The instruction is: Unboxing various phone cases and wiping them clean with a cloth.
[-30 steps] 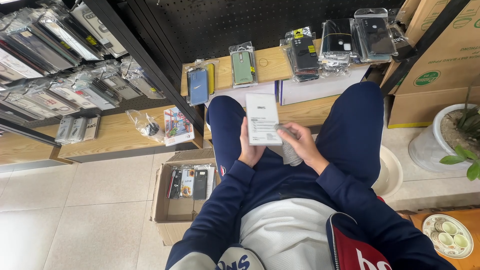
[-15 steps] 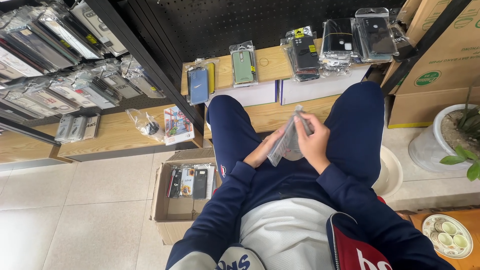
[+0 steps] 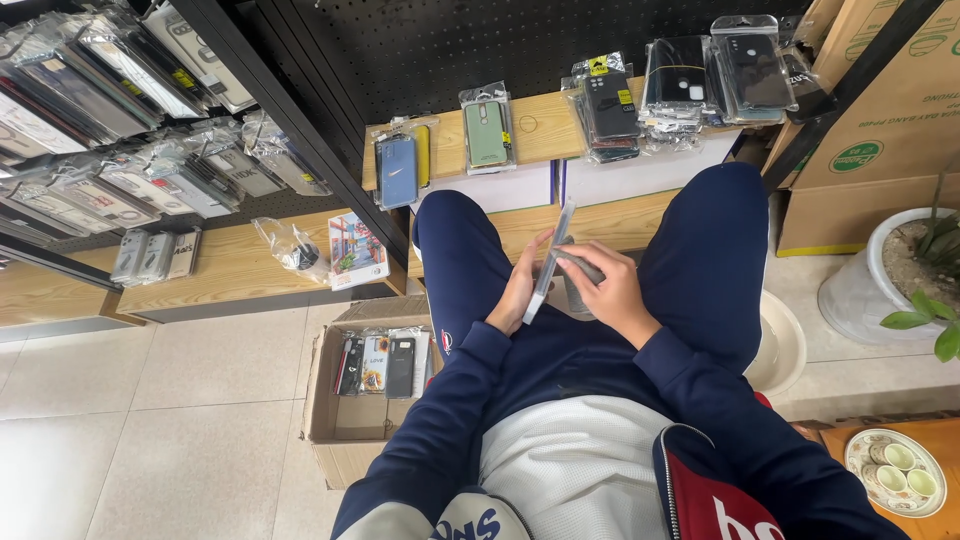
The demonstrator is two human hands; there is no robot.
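1. Packaged phone case: held edge-on above your lap, between your knees.
2. Left hand supports its lower edge; right hand pinches it.
3. Probably light, slippery; grip its edges.

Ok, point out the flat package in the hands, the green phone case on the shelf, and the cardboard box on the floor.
flat package (image 3: 548, 275), head view, thin edge facing the camera.
green phone case (image 3: 487, 133), head view, middle of its back.
cardboard box (image 3: 333, 432), head view, bare bottom panel.
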